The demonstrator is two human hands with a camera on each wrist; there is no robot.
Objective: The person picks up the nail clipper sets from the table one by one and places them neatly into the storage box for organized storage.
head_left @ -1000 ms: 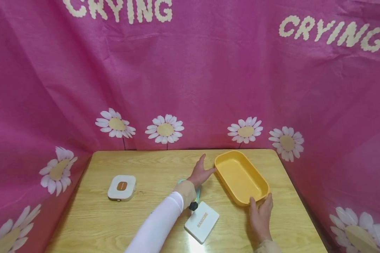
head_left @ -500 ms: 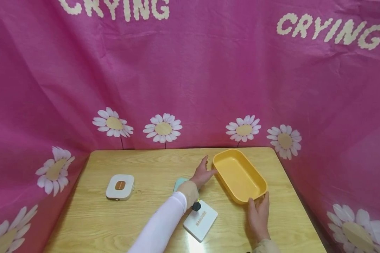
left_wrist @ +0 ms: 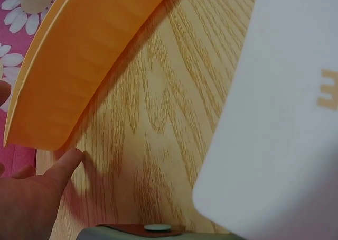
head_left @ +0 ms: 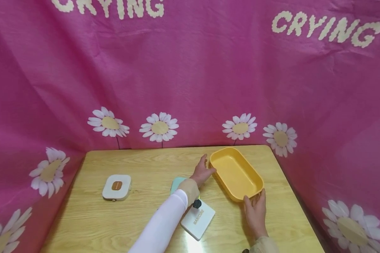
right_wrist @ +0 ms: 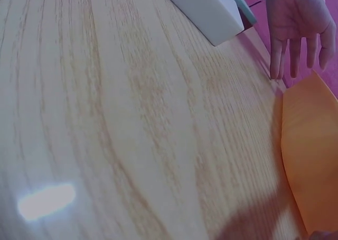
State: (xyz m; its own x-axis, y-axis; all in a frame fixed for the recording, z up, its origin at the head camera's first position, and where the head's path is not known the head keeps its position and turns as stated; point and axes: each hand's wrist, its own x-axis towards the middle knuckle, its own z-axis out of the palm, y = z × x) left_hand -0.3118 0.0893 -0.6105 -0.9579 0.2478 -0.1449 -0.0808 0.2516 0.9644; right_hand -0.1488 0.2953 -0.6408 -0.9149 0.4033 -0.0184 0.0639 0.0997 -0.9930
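An orange-yellow oblong tray (head_left: 235, 174) lies slantwise on the right half of the wooden table (head_left: 145, 165). My left hand (head_left: 202, 172), fingers straight, touches the tray's far left corner; in the left wrist view a fingertip (left_wrist: 71, 158) sits just below the tray's wall (left_wrist: 79, 65). My right hand (head_left: 255, 205) lies flat on the table, its fingers spread against the tray's near end. In the right wrist view the left hand (right_wrist: 298, 18) hangs open beyond the tray's edge (right_wrist: 311, 155).
A white box (head_left: 197, 218) printed MANICURE lies under my left forearm, with a teal flat thing (head_left: 176, 183) beside it. A white square case (head_left: 116, 187) with a brown label sits at the left. Pink daisy cloth (head_left: 190, 88) walls the table.
The head view has drifted a little to the left. Both hands stay at the tray's ends; the right hand has edged slightly closer to the near end.
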